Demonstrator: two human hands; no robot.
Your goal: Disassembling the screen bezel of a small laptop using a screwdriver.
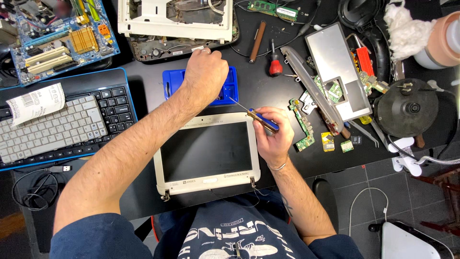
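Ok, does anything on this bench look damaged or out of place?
Yes. The white laptop screen panel lies detached from its base, bare hinges sticking out at its near corners. The opened base sits beyond the blue parts tray, and small green circuit boards lie scattered loose to the right.

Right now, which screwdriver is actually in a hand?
The blue-handled screwdriver, held in the right hand; the red-handled screwdriver lies untouched on the desk.
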